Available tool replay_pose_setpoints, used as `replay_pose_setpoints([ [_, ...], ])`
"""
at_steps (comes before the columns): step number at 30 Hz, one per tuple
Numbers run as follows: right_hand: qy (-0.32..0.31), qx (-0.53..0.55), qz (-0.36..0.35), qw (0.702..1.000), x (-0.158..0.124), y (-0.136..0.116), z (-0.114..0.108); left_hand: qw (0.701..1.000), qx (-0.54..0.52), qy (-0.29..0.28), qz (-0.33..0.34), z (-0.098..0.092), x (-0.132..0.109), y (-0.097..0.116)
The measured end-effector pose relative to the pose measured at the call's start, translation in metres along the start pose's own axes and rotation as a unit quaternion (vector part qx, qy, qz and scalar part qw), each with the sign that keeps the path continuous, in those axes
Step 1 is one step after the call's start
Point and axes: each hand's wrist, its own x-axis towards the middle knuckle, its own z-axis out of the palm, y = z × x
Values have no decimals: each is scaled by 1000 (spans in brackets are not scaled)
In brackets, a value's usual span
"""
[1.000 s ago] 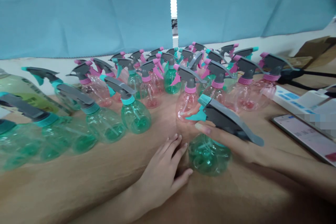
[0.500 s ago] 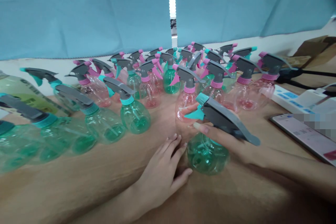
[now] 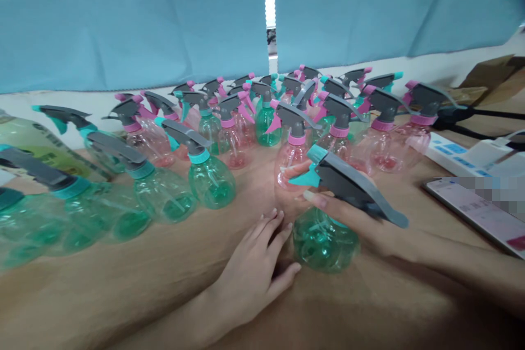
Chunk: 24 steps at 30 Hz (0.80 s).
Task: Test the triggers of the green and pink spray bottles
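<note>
A green spray bottle (image 3: 326,243) with a grey and teal trigger head stands upright on the wooden table (image 3: 172,284), just right of centre. Around its neck, below the trigger head, my right hand (image 3: 348,213) is closed; the head covers part of the fingers. My left hand (image 3: 256,260) lies flat on the table beside the bottle's left side, fingers stretched out and holding nothing. Beyond my right hand's fingertips stands a pink spray bottle (image 3: 292,161), partly hidden by them.
Several green spray bottles (image 3: 211,180) stand along the left, and many pink and green ones crowd the back before a blue curtain (image 3: 123,22). To the right lie a phone (image 3: 471,208) and a white power strip (image 3: 451,153). A cardboard box (image 3: 488,82) sits behind.
</note>
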Motion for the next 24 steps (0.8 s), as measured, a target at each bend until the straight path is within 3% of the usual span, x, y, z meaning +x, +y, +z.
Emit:
replay_pose_setpoints([
  [5, -16, 41, 27, 999, 1, -3, 0, 1000, -2, 10, 3, 0, 0, -1],
  [10, -7, 61, -7, 998, 2, -3, 1, 1000, -8, 5, 2, 0, 0, 0],
  [24, -7, 29, -16, 999, 2, -3, -1, 1000, -11, 4, -1, -2, 0, 0],
])
